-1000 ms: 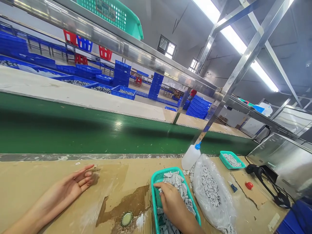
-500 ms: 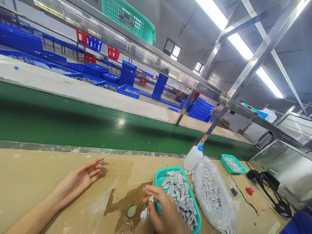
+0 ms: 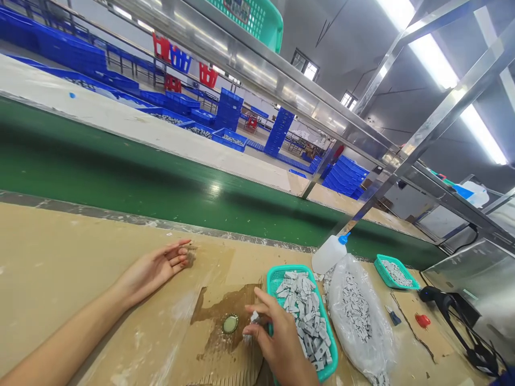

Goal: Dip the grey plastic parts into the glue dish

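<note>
A green conveyor belt [image 3: 120, 177] runs past the tan tabletop [image 3: 60, 268]. At four o'clock on the tabletop lies a clear bag of grey parts [image 3: 360, 316], with a white squeeze bottle [image 3: 330, 253] at its twelve o'clock. At the bag's nine o'clock sits a teal basket [image 3: 277, 276] heaped with grey pieces. The right hand [image 3: 279, 343] rests at the basket's eight o'clock, its grip pinching a small grey piece [image 3: 254, 317] just beside a round metal cap [image 3: 230, 324]. The left hand [image 3: 155, 268] lies released, palm up, well apart.
</note>
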A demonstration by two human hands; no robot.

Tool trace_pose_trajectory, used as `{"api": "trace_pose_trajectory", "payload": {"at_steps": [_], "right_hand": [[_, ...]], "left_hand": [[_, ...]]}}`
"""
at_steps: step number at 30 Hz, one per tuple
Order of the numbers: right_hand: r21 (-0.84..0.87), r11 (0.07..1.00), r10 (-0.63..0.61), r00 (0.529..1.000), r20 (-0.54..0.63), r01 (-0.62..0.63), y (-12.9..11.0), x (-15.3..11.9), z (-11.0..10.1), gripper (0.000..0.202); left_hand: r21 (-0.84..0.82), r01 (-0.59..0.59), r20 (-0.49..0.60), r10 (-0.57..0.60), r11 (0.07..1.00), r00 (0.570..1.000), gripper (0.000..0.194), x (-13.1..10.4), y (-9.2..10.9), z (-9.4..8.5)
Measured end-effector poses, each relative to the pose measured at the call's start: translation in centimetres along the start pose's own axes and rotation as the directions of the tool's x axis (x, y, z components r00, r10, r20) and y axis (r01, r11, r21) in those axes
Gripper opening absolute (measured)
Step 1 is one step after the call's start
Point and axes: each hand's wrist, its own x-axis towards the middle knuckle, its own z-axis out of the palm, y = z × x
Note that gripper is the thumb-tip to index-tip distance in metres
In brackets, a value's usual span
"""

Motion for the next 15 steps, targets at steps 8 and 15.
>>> {"api": "trace_pose_trajectory", "payload": {"at_steps": [8, 15], "right_hand": [[-0.122, 0.978, -0.175, 0.984, -0.022, 0.172, -0.36, 0.19, -0.37, 0.020], [-0.113, 0.977, -0.185, 0.982, -0.039, 0.179, -0.87, 0.28, -0.65, 0.028]], "left_hand": [[-0.005, 0.008, -0.006, -0.008, 1.000, 1.000, 0.025, 0.20, -0.09, 0.39], [-0.040, 0.021, 0.014, -0.020, 0.999, 1.000, 0.025, 0.39, -0.31, -0.22]]}}
